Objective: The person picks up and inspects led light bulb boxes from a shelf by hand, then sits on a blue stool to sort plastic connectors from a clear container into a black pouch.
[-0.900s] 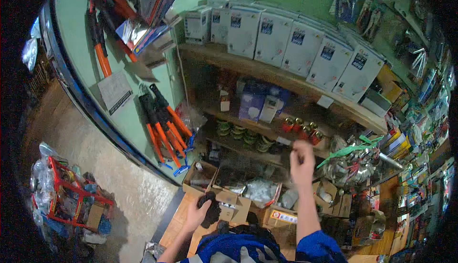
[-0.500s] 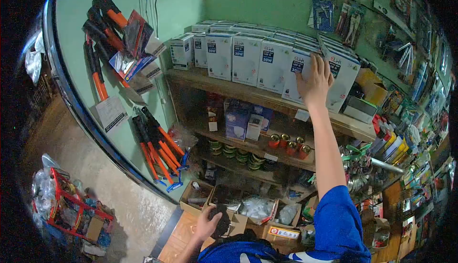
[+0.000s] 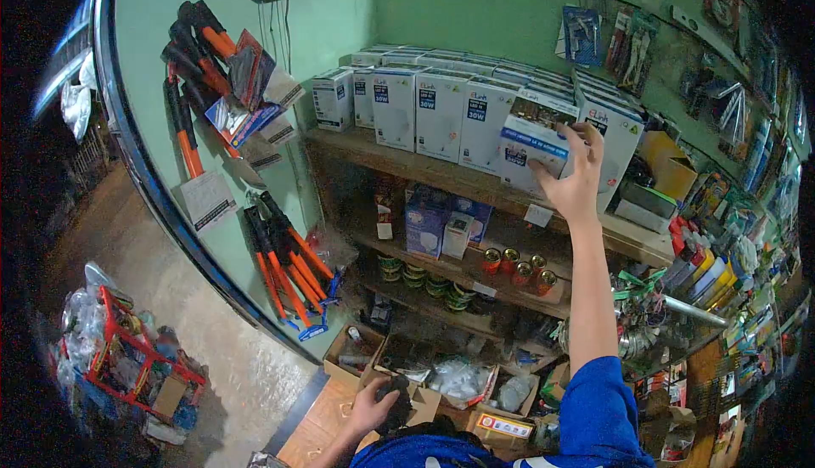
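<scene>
My right hand (image 3: 577, 175) is stretched up to the upper shelf, its thumb and fingers gripping an LED bulb box (image 3: 539, 132) at the right of the front row. That box is white and blue and tips forward, so its printed top faces me. More upright bulb boxes (image 3: 439, 113) of the same kind, marked 30W, stand beside and behind it. Low in front of my body, my left hand (image 3: 372, 407) has its fingers closed round a dark, rough-looking bundle (image 3: 396, 408). What that bundle is, I cannot make out.
Orange-handled tools (image 3: 284, 268) hang on the left wall. Lower shelves hold blue boxes (image 3: 424, 230), red cans (image 3: 522, 273) and green rolls (image 3: 437, 285). Open cardboard boxes (image 3: 352, 353) sit below. Packaged hardware (image 3: 581, 35) hangs at right. A red-framed rack (image 3: 140, 366) stands on the floor at left.
My right hand has closed on the front bulb box and tipped its top toward me. The left hand still holds the dark bundle. The view has shifted slightly.
</scene>
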### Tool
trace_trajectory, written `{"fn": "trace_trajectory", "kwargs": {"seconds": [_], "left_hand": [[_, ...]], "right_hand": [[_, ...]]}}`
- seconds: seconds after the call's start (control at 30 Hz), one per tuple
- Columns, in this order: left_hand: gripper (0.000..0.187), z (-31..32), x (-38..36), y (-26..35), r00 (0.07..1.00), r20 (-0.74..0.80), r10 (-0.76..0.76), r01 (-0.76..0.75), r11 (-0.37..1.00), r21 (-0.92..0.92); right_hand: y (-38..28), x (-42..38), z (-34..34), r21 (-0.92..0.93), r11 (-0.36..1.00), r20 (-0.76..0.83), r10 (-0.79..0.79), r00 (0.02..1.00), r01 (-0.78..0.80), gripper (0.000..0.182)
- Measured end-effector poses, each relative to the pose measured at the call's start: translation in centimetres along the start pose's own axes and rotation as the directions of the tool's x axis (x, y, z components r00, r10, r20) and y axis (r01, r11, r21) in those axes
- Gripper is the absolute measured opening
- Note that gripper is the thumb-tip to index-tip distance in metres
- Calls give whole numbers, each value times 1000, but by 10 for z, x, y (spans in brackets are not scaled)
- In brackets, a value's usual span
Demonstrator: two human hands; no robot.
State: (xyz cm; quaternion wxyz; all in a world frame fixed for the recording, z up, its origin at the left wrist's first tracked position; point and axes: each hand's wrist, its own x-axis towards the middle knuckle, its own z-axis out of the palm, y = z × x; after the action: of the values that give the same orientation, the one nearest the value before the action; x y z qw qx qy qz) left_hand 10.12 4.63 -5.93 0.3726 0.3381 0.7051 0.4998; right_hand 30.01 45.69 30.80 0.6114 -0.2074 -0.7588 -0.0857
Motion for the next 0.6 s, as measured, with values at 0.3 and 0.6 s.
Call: {"fn": "trace_trajectory", "kwargs": {"seconds": [0.3, 0.6], "left_hand": [[41, 27, -14, 49, 995, -11, 95, -94, 993, 75], [34, 22, -52, 176, 910, -400, -108, 13, 972, -234]], "right_hand": [[37, 1, 0, 253, 958, 78, -157, 985, 132, 72], [-25, -76, -26, 763, 620, 8, 272, 962, -181, 104]]}}
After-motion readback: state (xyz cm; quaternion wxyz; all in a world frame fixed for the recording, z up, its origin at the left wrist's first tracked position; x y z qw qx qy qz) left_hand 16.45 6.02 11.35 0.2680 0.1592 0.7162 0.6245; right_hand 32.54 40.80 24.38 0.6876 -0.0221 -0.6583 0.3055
